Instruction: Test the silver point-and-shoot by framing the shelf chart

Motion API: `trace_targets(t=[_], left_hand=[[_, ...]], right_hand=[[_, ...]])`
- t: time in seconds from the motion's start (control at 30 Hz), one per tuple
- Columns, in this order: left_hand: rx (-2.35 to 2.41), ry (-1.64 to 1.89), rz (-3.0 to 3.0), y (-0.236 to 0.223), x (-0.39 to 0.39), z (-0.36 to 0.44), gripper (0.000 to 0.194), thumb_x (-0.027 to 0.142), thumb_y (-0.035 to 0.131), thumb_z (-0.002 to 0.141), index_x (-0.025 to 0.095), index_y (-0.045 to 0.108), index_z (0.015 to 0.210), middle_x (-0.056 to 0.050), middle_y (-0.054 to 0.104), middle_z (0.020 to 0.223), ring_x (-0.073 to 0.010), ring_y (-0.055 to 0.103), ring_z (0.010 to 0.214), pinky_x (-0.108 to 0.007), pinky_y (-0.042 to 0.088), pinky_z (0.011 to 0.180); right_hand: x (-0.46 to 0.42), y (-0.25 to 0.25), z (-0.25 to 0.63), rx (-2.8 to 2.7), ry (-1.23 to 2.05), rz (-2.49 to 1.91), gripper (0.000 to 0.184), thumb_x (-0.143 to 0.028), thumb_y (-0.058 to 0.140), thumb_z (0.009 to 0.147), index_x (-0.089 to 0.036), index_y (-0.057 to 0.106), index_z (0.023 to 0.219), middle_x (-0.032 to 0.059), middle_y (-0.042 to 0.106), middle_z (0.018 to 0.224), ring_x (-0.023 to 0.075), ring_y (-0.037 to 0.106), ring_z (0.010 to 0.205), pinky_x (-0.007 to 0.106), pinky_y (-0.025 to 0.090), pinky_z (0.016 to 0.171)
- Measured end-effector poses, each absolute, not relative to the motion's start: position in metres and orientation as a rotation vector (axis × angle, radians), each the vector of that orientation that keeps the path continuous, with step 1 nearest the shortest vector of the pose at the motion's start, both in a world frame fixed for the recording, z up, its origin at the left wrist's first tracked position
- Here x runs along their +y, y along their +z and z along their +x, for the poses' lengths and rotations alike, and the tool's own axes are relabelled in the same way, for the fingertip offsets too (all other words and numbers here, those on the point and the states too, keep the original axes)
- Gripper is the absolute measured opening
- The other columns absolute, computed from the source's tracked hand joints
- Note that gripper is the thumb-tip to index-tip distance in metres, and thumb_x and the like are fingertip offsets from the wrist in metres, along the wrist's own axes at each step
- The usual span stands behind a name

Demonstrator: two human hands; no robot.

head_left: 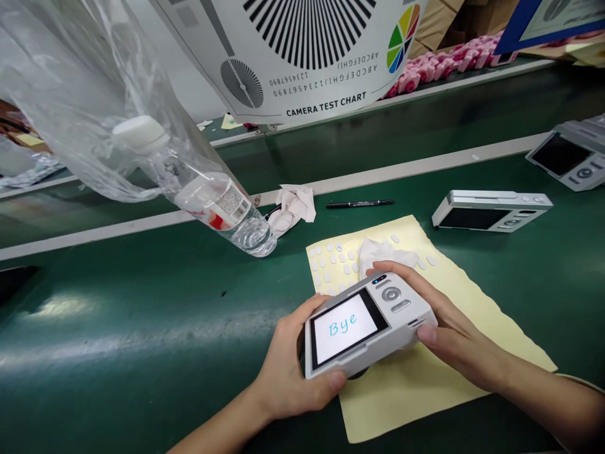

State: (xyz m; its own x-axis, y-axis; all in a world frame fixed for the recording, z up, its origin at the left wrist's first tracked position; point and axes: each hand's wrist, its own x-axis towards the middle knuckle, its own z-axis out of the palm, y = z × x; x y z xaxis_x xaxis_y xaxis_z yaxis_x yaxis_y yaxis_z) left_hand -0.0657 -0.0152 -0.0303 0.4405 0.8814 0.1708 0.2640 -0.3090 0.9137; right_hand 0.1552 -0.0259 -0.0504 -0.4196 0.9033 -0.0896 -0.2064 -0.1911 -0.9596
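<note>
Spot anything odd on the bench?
Yes: a capped water bottle, caught in a clear plastic bag, tilts over the green bench mat, base down beside a crumpled tissue. Liquid this near the handheld camera looks out of place.

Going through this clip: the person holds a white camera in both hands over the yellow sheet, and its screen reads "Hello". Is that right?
Not quite: the screen of the white camera reads "Bye", not "Hello", as the head view shows. The rest stands: the left hand and right hand hold it over the yellow sheet.
</note>
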Motion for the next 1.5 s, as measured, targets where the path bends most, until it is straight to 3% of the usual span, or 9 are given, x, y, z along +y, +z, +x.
trace_targets(t=[0.4,0.53,0.63,0.77,0.93,1.03,1.13,1.33,1.5], left_hand=[[0.963,0.975,1.948,-0.039,-0.02,-0.062,0.05,0.063,0.056,0.079,0.023,0.054,0.11,0.0,0.068,0.079,-0.0157,0.065,0.061,-0.025,0.056,0.054],[1.01,1.005,2.008,-0.042,-0.02,-0.067,0.058,0.066,0.051,0.081,0.021,0.05,0.117,-0.005,0.073,0.091,-0.0205,0.072,0.073,-0.029,0.06,0.062],[1.134,1.068,2.083,-0.051,-0.019,-0.074,0.06,0.063,0.052,0.081,0.019,0.049,0.122,-0.011,0.072,0.104,-0.0258,0.073,0.088,-0.034,0.062,0.072],[1.394,1.165,2.232,-0.071,-0.017,-0.085,0.07,0.049,0.065,0.074,0.016,0.044,0.132,-0.015,0.067,0.115,-0.0301,0.07,0.099,-0.04,0.061,0.081],[1.52,1.153,2.466,-0.082,-0.016,-0.092,0.077,0.038,0.07,0.071,0.014,0.039,0.137,-0.019,0.061,0.124,-0.0327,0.065,0.109,-0.048,0.057,0.093],[1.564,1.205,2.545,-0.071,-0.008,-0.088,0.072,0.037,0.069,0.071,0.015,0.043,0.134,-0.016,0.063,0.122,-0.0307,0.065,0.109,-0.044,0.057,0.094],[1.586,1.222,2.629,-0.053,0.026,-0.077,0.065,0.037,0.07,0.069,0.016,0.049,0.127,-0.012,0.066,0.116,-0.027,0.068,0.103,-0.035,0.058,0.088],[1.858,0.967,2.551,-0.037,0.162,-0.028,0.069,0.03,0.074,0.068,0.012,0.048,0.129,-0.017,0.058,0.128,-0.0316,0.06,0.116,-0.041,0.054,0.095],[2.094,0.744,2.392,-0.047,0.255,0.001,0.046,0.034,0.062,0.089,0.017,0.048,0.129,-0.011,0.053,0.131,-0.024,0.06,0.109,-0.046,0.054,0.09]], right_hand=[[-0.023,-0.057,0.152,-1.265,1.617,-0.831,0.064,-0.067,0.062,0.076,-0.029,0.049,0.126,0.0062,0.063,0.108,0.0271,0.063,0.099,0.036,0.054,0.083],[-0.018,-0.057,0.15,-1.231,1.68,-0.712,0.064,-0.053,0.068,0.079,-0.034,0.041,0.134,0.0047,0.059,0.121,0.0222,0.062,0.109,0.034,0.052,0.09],[-0.014,-0.055,0.144,-0.983,1.704,-0.769,0.053,-0.043,0.078,0.074,-0.032,0.047,0.115,0.0039,0.056,0.129,0.0186,0.066,0.102,0.033,0.055,0.086],[-0.01,-0.052,0.138,-0.764,1.742,-0.851,0.037,-0.039,0.082,0.071,-0.022,0.05,0.077,0.0037,0.069,0.098,0.0189,0.07,0.087,0.039,0.057,0.084],[-0.005,-0.052,0.136,-0.781,1.688,-0.87,0.031,-0.045,0.079,0.072,-0.017,0.064,0.074,0.0074,0.072,0.089,0.0222,0.07,0.089,0.044,0.053,0.094],[0.0,-0.057,0.135,-0.791,1.614,-0.893,0.034,-0.05,0.075,0.072,-0.018,0.062,0.073,0.0077,0.07,0.091,0.0223,0.069,0.09,0.043,0.052,0.094],[0.006,-0.066,0.133,-0.854,1.535,-0.957,0.033,-0.047,0.066,0.075,-0.019,0.052,0.066,0.009,0.064,0.096,0.0239,0.067,0.094,0.045,0.052,0.092],[0.003,-0.077,0.123,-1.384,1.328,-0.97,0.007,-0.017,0.058,0.063,-0.019,0.051,0.062,0.0123,0.058,0.089,0.0286,0.06,0.088,0.047,0.049,0.083],[0.01,-0.09,0.12,-1.692,1.277,-0.975,0.008,-0.015,0.058,0.062,-0.019,0.051,0.062,0.0132,0.061,0.099,0.0267,0.063,0.09,0.038,0.051,0.082]])
